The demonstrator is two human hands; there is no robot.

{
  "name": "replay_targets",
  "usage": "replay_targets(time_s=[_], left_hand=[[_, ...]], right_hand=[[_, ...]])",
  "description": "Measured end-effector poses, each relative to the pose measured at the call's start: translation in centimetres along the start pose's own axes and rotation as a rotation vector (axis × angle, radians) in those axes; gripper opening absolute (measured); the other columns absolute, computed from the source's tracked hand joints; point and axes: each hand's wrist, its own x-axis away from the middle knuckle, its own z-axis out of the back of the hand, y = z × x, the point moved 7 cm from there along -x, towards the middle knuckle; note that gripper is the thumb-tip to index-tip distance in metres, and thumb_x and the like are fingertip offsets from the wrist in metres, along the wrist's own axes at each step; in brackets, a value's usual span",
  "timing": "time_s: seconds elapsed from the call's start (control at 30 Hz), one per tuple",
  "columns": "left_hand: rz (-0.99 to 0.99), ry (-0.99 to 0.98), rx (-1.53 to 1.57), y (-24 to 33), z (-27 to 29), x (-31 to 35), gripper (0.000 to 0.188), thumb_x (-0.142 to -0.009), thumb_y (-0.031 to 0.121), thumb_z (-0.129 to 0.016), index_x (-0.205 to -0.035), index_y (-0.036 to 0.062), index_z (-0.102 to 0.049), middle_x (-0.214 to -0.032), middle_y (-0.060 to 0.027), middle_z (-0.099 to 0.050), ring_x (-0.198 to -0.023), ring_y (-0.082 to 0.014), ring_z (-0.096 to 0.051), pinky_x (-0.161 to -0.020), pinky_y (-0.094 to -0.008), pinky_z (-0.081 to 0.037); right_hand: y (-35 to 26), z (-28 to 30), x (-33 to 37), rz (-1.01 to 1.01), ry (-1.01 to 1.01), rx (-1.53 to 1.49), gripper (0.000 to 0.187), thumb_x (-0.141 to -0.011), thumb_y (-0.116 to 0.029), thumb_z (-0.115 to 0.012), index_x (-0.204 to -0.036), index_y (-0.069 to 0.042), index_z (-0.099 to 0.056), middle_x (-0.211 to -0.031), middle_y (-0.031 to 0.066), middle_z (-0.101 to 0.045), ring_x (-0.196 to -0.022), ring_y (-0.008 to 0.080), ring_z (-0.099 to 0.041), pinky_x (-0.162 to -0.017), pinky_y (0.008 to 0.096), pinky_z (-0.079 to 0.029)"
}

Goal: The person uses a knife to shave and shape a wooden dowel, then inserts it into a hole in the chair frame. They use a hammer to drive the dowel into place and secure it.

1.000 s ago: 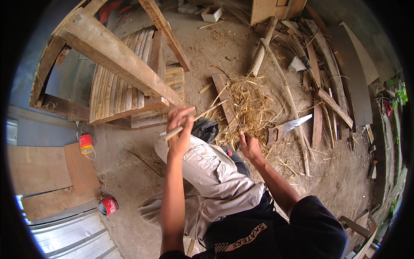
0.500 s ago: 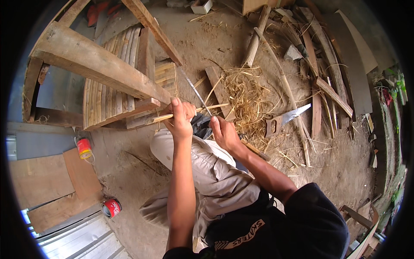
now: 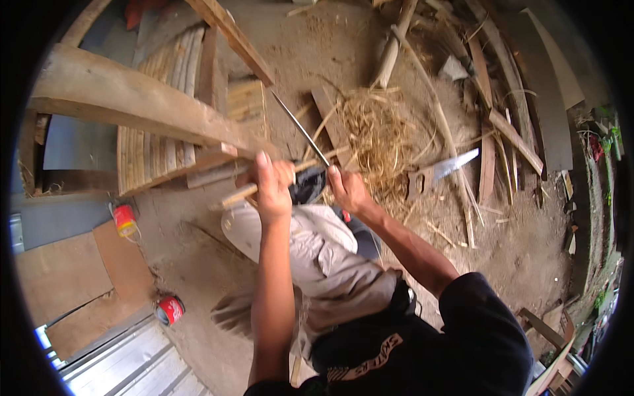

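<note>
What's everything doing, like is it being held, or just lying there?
Left hand: closed around the stick, thumb up
Stick: held
Right hand: closed on the long blade
Long blade: bare, held
Handsaw: lying down, not held
Shavings: loose, heaped on the ground
Red can: not held; can't tell whether upright or tipped

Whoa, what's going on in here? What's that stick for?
The left hand grips a thin wooden stick, and the right hand holds a long, narrow blade. The blade crosses the stick in this view, but I can't tell if they touch, or what the stick is for. Beyond the hands lies a heap of curly, straw-coloured strips, with a handsaw to its right.
</note>
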Motion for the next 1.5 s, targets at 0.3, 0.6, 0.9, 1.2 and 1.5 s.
replay_targets(time_s=[0.3,0.6,0.9,1.2,1.5], left_hand=[[0.074,0.137,-0.02,-0.5,1.6,-1.1,0.054,-0.107,0.034,-0.043,-0.059,0.0171,-0.023,-0.044,0.0029,-0.021,-0.039,-0.0113,-0.017,-0.046,-0.0325,-0.027],[0.19,0.109,-0.056,-1.0,0.9,-1.6,0.057,-0.106,0.037,-0.042,-0.056,0.0174,-0.021,-0.045,0.0018,-0.02,-0.041,-0.0142,-0.018,-0.049,-0.0337,-0.026],[0.097,0.038,0.039,-1.2,0.3,-2.9,0.055,-0.104,0.018,-0.048,-0.054,0.0141,-0.025,-0.044,0.0031,-0.028,-0.038,-0.0098,-0.022,-0.044,-0.0314,-0.027],[0.151,0.088,-0.051,-1.8,-1.6,-6.4,0.057,-0.1,0.026,-0.058,-0.052,0.0164,-0.029,-0.044,0.003,-0.027,-0.039,-0.011,-0.023,-0.045,-0.0321,-0.03],[0.113,0.139,-0.149,-2.0,-4.9,-7.2,0.046,-0.097,0.017,-0.065,-0.058,0.0131,-0.041,-0.046,0.0026,-0.037,-0.036,-0.0101,-0.031,-0.042,-0.0308,-0.033]], right_hand=[[5.7,0.3,-0.3,-0.143,0.199,0.03,0.061,-0.107,-0.046,-0.036,-0.078,0.003,-0.057,-0.061,0.0202,-0.053,-0.057,0.0284,-0.053,-0.059,0.0475,-0.044],[10.8,1.0,-2.5,-0.275,0.208,0.063,0.064,-0.104,-0.049,-0.036,-0.091,0.005,-0.068,-0.085,0.0345,-0.065,-0.09,0.0519,-0.065,-0.08,0.0553,-0.051],[13.4,1.7,0.2,-0.302,0.313,0.084,0.066,-0.105,-0.048,-0.038,-0.071,0.004,-0.059,-0.061,0.0247,-0.059,-0.06,0.0362,-0.058,-0.063,0.0509,-0.045],[12.9,1.5,-1.6,-0.086,0.363,0.125,0.071,-0.105,-0.051,-0.037,-0.065,0.003,-0.059,-0.059,0.023,-0.058,-0.061,0.0375,-0.064,-0.063,0.0511,-0.05],[17.2,0.5,2.2,-0.562,0.244,0.138,0.069,-0.104,-0.051,-0.035,-0.083,0.007,-0.067,-0.076,0.0364,-0.063,-0.083,0.0515,-0.066,-0.073,0.0554,-0.051]])
